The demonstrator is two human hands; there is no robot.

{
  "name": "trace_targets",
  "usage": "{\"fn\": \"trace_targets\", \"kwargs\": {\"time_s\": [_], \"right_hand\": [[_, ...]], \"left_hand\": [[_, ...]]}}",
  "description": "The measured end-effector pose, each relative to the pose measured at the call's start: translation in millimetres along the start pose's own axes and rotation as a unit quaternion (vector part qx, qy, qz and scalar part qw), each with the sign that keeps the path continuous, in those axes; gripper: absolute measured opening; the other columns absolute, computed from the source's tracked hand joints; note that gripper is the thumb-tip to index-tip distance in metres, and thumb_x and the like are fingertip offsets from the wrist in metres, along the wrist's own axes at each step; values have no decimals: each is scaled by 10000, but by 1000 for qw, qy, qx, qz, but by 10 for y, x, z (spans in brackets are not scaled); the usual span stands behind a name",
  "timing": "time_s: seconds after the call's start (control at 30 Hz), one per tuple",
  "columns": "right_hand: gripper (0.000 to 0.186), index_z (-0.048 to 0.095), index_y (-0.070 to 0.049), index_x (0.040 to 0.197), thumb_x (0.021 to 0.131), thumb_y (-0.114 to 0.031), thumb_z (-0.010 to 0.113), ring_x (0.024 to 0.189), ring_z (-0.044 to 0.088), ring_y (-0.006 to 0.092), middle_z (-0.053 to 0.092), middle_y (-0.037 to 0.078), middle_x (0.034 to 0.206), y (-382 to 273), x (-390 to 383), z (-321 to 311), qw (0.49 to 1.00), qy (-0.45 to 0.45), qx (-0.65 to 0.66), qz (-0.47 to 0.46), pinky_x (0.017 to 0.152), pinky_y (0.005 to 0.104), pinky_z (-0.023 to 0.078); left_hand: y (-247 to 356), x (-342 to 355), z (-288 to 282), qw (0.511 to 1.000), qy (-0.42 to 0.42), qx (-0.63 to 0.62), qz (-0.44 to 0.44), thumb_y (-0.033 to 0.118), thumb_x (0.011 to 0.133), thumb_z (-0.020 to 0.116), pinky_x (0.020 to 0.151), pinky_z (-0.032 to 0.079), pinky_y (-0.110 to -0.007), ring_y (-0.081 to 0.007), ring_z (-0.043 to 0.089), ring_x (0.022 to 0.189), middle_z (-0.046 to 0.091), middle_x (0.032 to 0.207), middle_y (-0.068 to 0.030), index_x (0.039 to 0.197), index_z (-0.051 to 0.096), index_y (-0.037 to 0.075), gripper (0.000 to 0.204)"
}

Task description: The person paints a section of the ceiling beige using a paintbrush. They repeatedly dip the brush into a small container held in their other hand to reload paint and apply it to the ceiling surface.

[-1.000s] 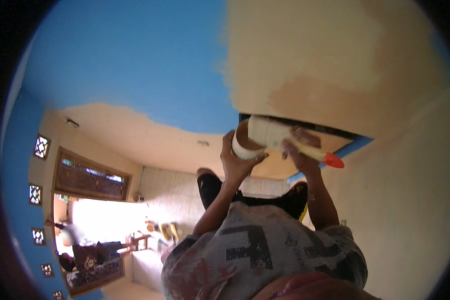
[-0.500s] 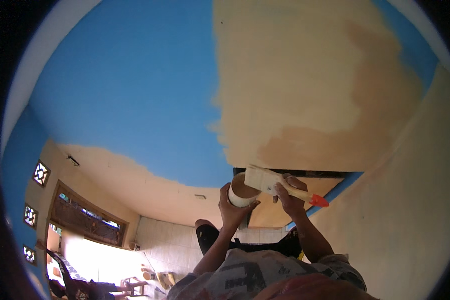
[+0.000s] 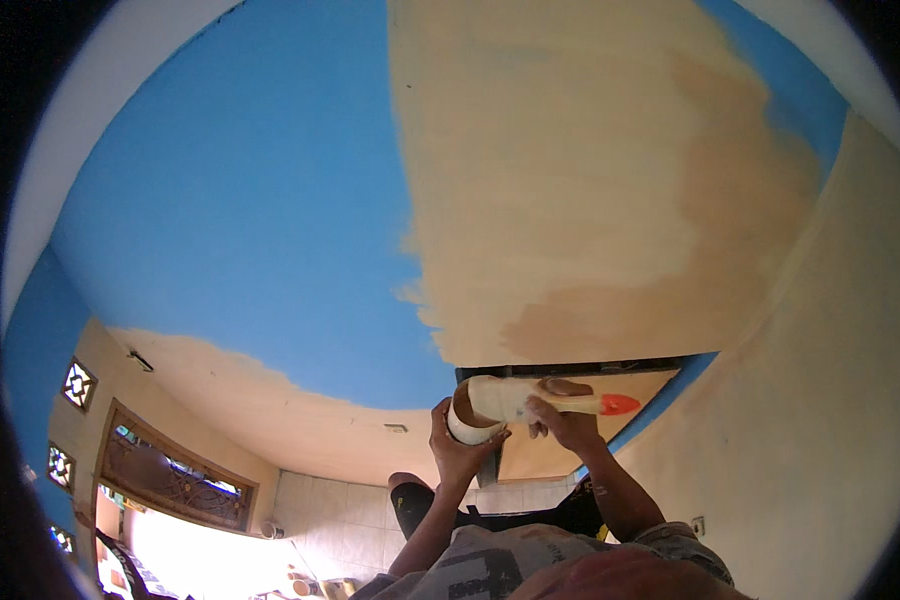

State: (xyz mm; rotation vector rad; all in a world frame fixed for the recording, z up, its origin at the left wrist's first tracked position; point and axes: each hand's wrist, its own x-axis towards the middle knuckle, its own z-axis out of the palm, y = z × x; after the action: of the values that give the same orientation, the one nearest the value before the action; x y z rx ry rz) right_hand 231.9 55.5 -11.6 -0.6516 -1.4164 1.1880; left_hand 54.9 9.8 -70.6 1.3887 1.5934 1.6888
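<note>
My left hand [image 3: 452, 450] grips a white cylindrical pot [image 3: 473, 428] with tan paint visible inside. My right hand [image 3: 565, 428] holds a wide paintbrush [image 3: 495, 398] by its pale handle, which ends in a red tip; the brush head lies across the pot's mouth, covering part of the inside. Just beyond both hands, a dark-edged rectangular board [image 3: 620, 430] with a beige face is partly hidden by them. The large painted wall [image 3: 580, 170] ahead is blue on the left and patchy beige on the right.
At lower left are a bright doorway [image 3: 200, 545] with a carved transom [image 3: 175, 460], several square vent blocks [image 3: 78, 385] and part of another person [image 3: 120, 565]. A tiled floor [image 3: 335, 515] shows below. A plain beige wall [image 3: 810, 420] curves along the right, with a small socket [image 3: 697, 525] low on it.
The view has shifted upward, so my hands, the doorway and the other person sit lower in frame. The brush has turned slightly more level over the pot.
</note>
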Motion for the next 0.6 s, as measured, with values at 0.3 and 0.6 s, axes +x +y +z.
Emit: {"fn": "trace_targets", "kwargs": {"time_s": [0.3,0.6], "right_hand": [[131,604,40,879,885,-88,631,523,615,124,615,85,695,13,14,66,999,-41,-29,2,436,237,468],[183,525,44,815,910,-99,590,490,603,171,578,116,662,55,-46,25,999,-3,20,-42,428,261,476]], "left_hand": [[-78,-19,15,999,-13,-31,-11,264,520,942,875,516,-387,-268,624,1027,618,1113,-153,1225,477,40,873],[-33,-2,-33,1000,-26,12,-9,265,518,942,885,513,-380,-276,619,1043,611,1128,-156,1225,474,37,878]]}}
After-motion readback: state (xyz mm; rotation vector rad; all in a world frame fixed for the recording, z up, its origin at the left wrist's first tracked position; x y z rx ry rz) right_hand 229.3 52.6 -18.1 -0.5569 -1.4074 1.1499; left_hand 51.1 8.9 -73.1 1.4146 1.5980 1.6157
